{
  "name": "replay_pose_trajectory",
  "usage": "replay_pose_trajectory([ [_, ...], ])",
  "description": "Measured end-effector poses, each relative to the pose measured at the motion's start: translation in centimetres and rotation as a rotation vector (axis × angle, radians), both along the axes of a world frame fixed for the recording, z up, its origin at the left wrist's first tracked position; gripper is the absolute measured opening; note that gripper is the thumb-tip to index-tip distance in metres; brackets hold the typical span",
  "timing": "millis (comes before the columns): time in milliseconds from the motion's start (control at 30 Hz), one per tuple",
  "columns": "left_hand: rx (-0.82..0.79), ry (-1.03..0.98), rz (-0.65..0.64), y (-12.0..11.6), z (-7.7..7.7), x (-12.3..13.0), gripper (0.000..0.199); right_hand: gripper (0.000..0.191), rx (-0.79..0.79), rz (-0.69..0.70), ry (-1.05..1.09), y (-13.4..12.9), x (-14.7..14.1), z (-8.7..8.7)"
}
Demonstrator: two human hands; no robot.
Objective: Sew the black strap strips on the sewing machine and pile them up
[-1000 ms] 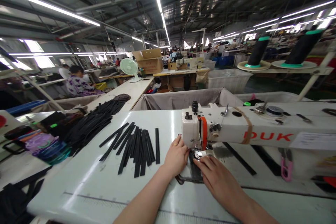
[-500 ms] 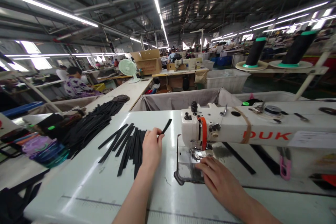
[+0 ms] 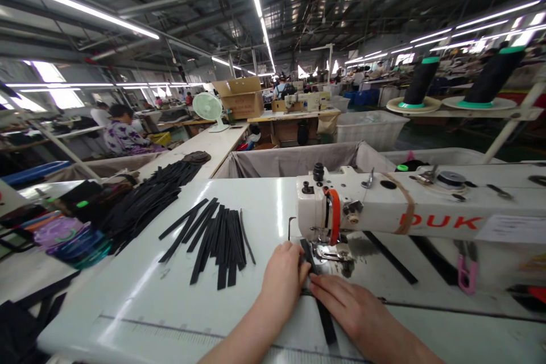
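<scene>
A black fabric strip lies lengthwise before the needle area of a white sewing machine, its far end beside the presser foot. My left hand grips the strip's left edge, thumb and fingers closed near the far end. From the other side, my right hand pinches the strip with its fingertips, just below the left thumb. Part of the strip is hidden under the fingers. Several more black strips lie fanned out on the table, left of my left hand.
A bigger heap of black strips covers the far left. Pink-handled snips and two loose strips lie behind the machine arm. Thread cones stand at right. Beyond the table is a cloth-lined bin; a co-worker sits at left.
My left hand has come right from the fanned pile, bringing a strip to the machine. My right hand has shifted slightly toward me and now holds the strip too.
</scene>
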State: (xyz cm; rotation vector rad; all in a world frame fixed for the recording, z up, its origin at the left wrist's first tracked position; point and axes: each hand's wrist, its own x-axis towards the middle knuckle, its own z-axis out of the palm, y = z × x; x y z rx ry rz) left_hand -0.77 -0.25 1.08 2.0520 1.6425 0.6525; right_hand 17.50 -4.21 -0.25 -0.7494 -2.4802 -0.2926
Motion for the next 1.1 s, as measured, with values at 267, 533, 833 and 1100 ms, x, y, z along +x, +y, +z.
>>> replay_pose_trajectory([
  [267,0.184,0.029,-0.202,-0.1,-0.9,0.4,0.018,0.047,0.058,-0.106,-0.019,0.1,-0.5,-1.4],
  [533,0.205,0.021,-0.238,0.4,-1.1,0.1,0.016,0.048,0.069,-0.095,-0.062,0.2,-0.3,-2.1],
  [833,0.217,0.083,-0.264,0.4,-1.4,0.2,0.019,0.052,0.035,-0.069,-0.061,0.1,0.0,-1.5],
  [1100,0.233,0.058,-0.264,0.7,-1.3,0.2,0.021,0.051,-0.002,-0.101,-0.054,0.4,-0.1,-2.1],
])
